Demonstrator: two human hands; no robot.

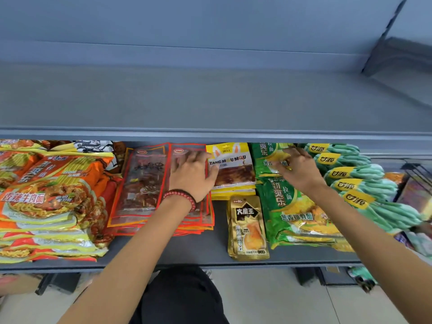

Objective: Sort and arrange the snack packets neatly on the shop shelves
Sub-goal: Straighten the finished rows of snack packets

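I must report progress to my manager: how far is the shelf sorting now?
Done: orange noodle packets, red-edged packets, yellow packets and teal packets lie grouped by kind. In hand: the left hand presses the red-edged pile; the right hand pinches a green noodle packet at the back. Left: the orange pile looks untidy, gold packets lie askew.
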